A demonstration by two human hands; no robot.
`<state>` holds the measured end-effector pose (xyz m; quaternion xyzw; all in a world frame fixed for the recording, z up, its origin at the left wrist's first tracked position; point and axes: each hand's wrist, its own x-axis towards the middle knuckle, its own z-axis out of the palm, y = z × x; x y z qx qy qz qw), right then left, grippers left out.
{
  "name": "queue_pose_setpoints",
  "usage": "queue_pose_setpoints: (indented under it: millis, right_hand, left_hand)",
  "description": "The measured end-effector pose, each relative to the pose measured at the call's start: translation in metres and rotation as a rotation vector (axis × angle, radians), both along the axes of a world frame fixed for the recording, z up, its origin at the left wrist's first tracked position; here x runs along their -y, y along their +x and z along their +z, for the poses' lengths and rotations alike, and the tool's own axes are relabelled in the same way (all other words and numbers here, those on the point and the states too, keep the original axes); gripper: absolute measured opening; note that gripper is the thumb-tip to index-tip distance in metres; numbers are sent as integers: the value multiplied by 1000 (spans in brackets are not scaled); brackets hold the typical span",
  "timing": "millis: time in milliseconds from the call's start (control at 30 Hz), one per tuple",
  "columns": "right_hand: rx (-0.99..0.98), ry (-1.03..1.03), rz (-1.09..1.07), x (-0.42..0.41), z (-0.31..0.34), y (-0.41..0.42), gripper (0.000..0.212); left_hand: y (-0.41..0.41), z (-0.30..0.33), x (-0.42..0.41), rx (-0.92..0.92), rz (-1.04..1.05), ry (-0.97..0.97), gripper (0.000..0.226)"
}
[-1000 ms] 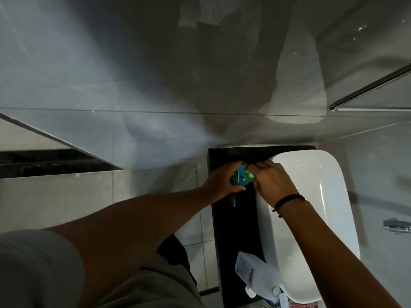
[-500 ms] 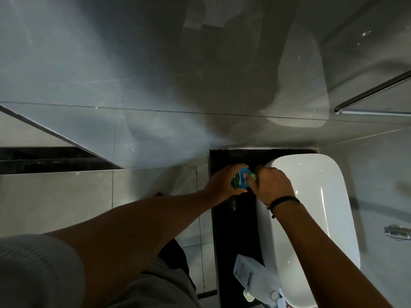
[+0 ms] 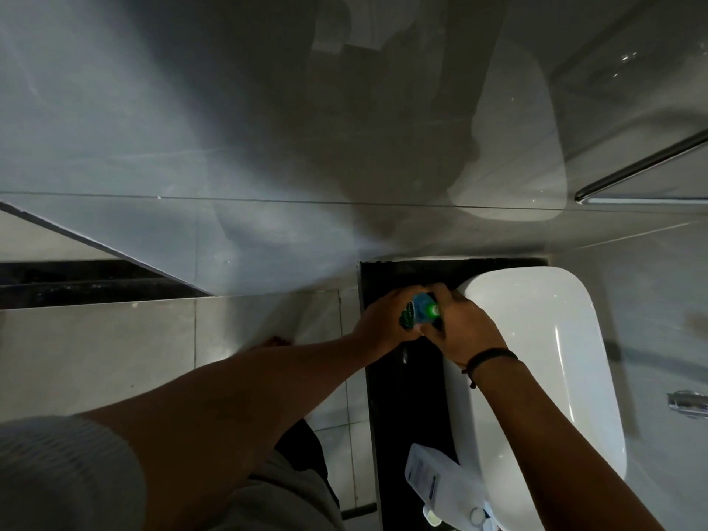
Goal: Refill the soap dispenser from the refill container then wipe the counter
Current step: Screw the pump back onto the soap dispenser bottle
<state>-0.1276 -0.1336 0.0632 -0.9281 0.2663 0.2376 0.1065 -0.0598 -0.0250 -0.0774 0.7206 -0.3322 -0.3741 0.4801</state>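
Observation:
A small blue bottle with a green label and green top, the soap dispenser (image 3: 420,312), stands at the far end of the black counter (image 3: 406,408). My left hand (image 3: 387,323) is wrapped around its body. My right hand (image 3: 463,331), with a black band on the wrist, grips its green top from the right. Most of the bottle is hidden by my fingers. A white refill container (image 3: 440,488) lies on its side on the counter's near end, beside the basin.
A white oval basin (image 3: 555,377) fills the counter's right side. A chrome tap (image 3: 687,404) sticks out at the right edge. Glossy grey wall tiles rise behind the counter, a metal rail (image 3: 643,166) at the upper right. The tiled floor lies left of the counter.
Both hands have stayed on the bottle. My right hand has shifted slightly around its top, and the view has drifted a little.

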Motion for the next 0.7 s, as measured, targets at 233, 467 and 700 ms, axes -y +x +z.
queue_pose_setpoints:
  millis: [233, 467, 700]
  right_hand:
    - [25, -68, -33, 3, -3, 9, 34]
    - [63, 119, 102, 13, 22, 2, 65]
    - [-11, -20, 250, 22, 34, 10, 30]
  left_hand:
    - [1, 2, 3, -10, 45, -1, 81]
    - [4, 2, 5, 7, 53, -6, 84]
    - [6, 3, 4, -7, 50, -41, 83]
